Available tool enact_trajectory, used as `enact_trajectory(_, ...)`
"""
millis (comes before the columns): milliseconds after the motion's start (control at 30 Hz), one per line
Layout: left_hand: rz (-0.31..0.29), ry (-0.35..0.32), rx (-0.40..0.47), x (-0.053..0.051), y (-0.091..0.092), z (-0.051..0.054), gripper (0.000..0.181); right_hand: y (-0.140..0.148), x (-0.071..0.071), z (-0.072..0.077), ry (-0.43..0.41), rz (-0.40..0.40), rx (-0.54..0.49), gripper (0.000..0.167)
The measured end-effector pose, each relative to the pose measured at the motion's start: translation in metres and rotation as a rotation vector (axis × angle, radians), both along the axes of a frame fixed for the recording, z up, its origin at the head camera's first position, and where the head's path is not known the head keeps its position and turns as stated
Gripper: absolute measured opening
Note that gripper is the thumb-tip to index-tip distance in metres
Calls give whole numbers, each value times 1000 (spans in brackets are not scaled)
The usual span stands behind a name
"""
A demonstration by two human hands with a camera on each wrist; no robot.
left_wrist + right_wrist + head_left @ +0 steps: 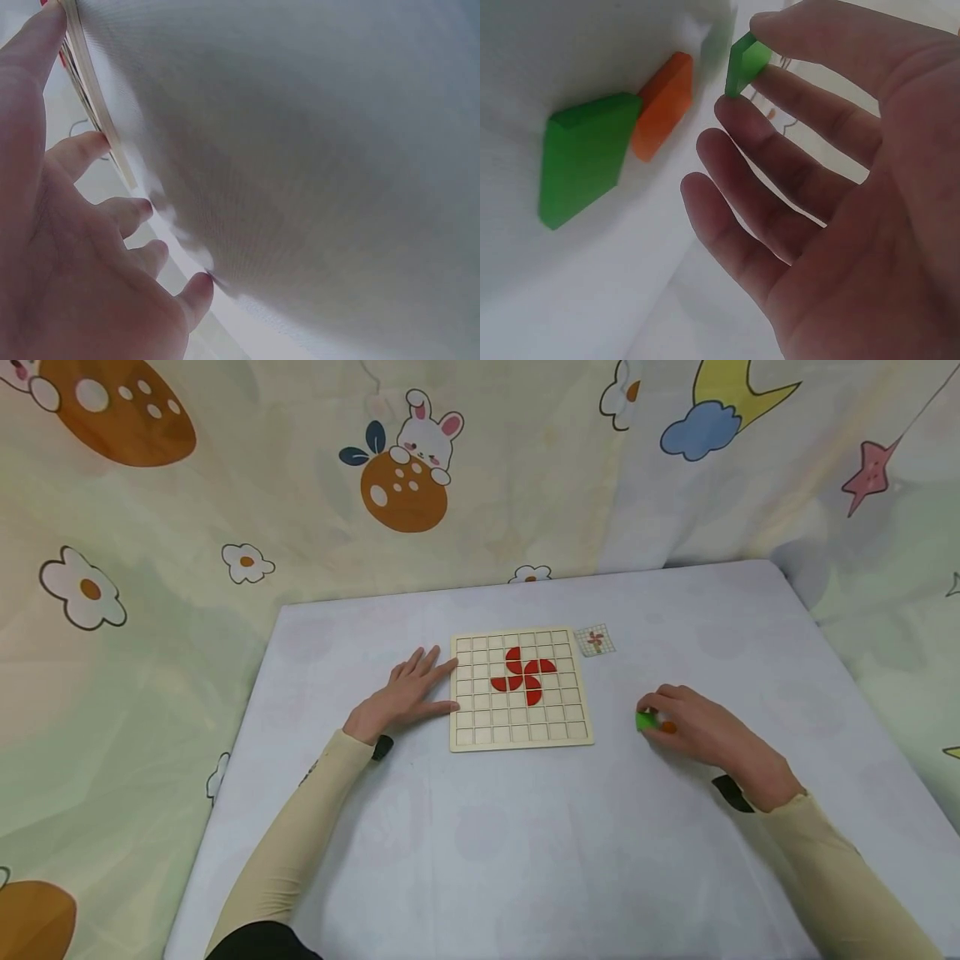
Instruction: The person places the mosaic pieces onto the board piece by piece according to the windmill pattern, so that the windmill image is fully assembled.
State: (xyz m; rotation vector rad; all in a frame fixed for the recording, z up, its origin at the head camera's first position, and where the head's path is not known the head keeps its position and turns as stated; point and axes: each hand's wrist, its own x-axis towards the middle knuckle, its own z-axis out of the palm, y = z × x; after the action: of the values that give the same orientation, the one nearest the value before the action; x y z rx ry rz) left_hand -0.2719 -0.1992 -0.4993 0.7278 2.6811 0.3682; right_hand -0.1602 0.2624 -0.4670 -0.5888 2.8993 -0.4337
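A square wooden grid board [472, 739] lies on the table with red curved pieces [533, 683] forming a pinwheel on it. My left hand [405, 693] rests spread at the board's left side. Its thumb and index fingertip touch the edge, and the board's edge [94, 82] shows in the left wrist view. To the right of the board, my right hand [697, 727] pinches a small green piece [748, 63] between thumb and fingers. Below that hand, a larger green piece [589, 159] and an orange piece [664, 106] lie on the table.
A small pattern card [595, 640] with a red pinwheel picture lies at the board's upper right corner. The table has a white cloth [465, 860]. A printed curtain [300, 485] hangs behind its back edge and along its sides.
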Motion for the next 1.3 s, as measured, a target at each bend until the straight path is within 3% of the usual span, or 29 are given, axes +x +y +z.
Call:
enact_trajectory(600,4,3,11,-1,1,2,87,-33,-25,7,29,68,-28,25)
enact_trajectory(1067,12,-5,6,-1,1,1,86,-76,-45,17,18,113,22,29)
enact_trajectory(1300,9,-11,5,-1,1,2,87,-102,-55,15,66,200,0,29)
